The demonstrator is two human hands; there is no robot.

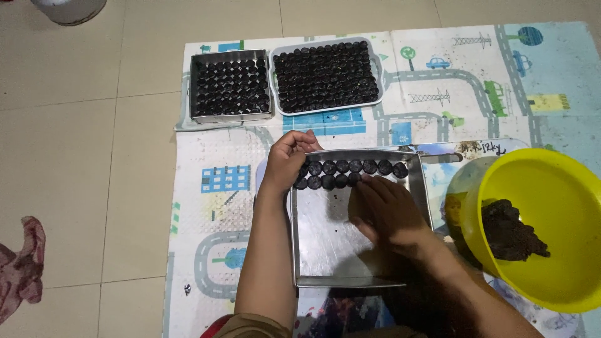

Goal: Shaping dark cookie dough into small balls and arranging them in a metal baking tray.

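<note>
A square metal tray lies on a play mat on the tiled floor, just in front of the person. Along its far wall sit two rows of small dark round pieces; the back row runs the whole width, the front row stops about midway. The right hand lies palm down inside the tray, its fingers pressed together and resting on the last piece of the shorter row; whether they pinch it cannot be told. The left hand grips the tray's far left corner, fingers curled over the rim.

To the right, just beside the tray, a yellow bowl stands tilted toward the person and holds a lump of dark brown dough. Farther up the mat two more trays sit side by side, both filled with dark pieces: a square metal one on the left and a rounded white one on the right. A pink cloth lies on the floor at far left.
</note>
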